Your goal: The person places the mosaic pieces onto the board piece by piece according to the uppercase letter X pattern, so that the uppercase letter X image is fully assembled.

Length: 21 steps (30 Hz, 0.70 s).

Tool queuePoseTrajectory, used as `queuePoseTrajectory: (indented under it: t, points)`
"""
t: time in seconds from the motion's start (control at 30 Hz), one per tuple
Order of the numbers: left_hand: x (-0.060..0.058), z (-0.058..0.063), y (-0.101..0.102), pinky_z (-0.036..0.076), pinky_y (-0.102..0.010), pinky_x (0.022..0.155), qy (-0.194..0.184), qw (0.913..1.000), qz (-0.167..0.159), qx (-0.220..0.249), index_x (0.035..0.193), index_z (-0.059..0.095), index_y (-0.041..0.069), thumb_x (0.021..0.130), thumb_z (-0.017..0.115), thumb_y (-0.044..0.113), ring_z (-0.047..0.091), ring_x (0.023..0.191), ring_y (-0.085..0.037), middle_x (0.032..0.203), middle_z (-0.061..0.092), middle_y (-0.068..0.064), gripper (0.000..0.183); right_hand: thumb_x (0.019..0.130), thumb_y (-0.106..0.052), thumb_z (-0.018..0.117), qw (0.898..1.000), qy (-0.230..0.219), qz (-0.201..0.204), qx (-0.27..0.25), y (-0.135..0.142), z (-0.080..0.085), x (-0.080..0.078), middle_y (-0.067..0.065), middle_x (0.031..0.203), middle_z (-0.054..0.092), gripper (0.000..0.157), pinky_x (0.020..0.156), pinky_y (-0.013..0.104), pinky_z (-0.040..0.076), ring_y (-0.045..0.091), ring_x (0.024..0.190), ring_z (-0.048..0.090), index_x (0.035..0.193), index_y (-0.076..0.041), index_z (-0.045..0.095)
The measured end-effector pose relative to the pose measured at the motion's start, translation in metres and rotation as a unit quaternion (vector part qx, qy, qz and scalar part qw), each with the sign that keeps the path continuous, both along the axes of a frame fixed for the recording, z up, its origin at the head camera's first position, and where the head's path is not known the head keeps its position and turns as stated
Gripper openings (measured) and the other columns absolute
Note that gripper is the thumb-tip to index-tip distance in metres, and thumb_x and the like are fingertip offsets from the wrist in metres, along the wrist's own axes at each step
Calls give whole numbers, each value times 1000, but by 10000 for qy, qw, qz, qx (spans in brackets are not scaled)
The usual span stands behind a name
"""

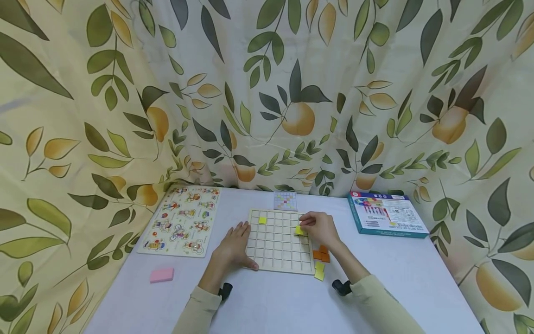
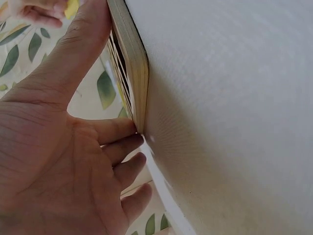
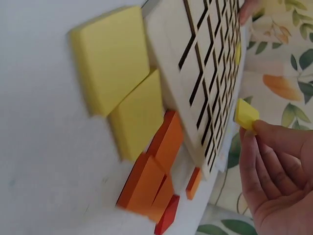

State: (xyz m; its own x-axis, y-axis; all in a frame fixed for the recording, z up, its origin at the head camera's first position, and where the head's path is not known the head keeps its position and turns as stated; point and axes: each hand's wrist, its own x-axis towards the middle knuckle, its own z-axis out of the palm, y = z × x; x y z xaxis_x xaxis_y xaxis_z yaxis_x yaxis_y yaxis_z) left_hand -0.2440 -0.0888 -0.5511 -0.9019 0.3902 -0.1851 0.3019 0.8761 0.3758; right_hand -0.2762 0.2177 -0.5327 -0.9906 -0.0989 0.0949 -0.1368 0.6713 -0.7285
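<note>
Grid board (image 1: 277, 241) lies beside 2 yellow tiles (image 3: 112, 58).

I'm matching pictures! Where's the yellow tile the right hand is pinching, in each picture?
Head: yellow tile, below and right of centre.
Left wrist: yellow tile, top left.
Right wrist: yellow tile, right side, halfway down.
Shared landmark: grid board, edge-on in left wrist.

Room between right grip (image 1: 320, 228) and box (image 1: 388, 215); orange tiles (image 1: 320, 255), yellow tiles (image 1: 319, 270) crowd right edge of grid board (image 1: 277, 246).
</note>
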Motion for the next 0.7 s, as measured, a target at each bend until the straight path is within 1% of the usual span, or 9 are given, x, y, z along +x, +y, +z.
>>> queuePoseTrajectory:
  t: [0.17, 0.3, 0.47, 0.7]
  points:
    - [0, 0, 1, 13, -51, 130, -27, 10000, 29, 5, 162, 29, -4, 57, 99, 56, 16, 160, -35, 171, 24, -19, 139, 87, -4, 84, 9996, 53, 162, -215, -15, -3, -7, -1, 85, 77, 21, 76, 34, 63, 14, 76, 73, 107, -1, 79]
    - [0, 2, 1, 13, -52, 130, -41, 10000, 42, 23, 162, 29, -3, 57, 99, 55, 15, 160, -35, 171, 23, -19, 138, 87, -5, 84, 9988, 84, 300, -368, -27, -5, -13, -1, 85, 77, 20, 78, 35, 63, 13, 76, 73, 106, -1, 79]
    - [0, 3, 1, 12, -51, 130, -82, 10000, 45, 10, 162, 28, -3, 58, 98, 56, 15, 160, -34, 171, 23, -19, 139, 87, -3, 83, 9976, 60, 496, -482, -42, -8, -19, 1, 85, 78, 20, 78, 35, 62, 14, 76, 74, 107, 0, 79]
    - [0, 2, 0, 13, -51, 130, -106, 9999, 30, -96, 163, 28, -2, 60, 97, 58, 15, 160, -33, 172, 22, -17, 138, 86, 0, 82, 9973, -91, 503, -533, -62, -9, -25, 2, 83, 77, 18, 80, 35, 62, 14, 76, 75, 104, -1, 80]
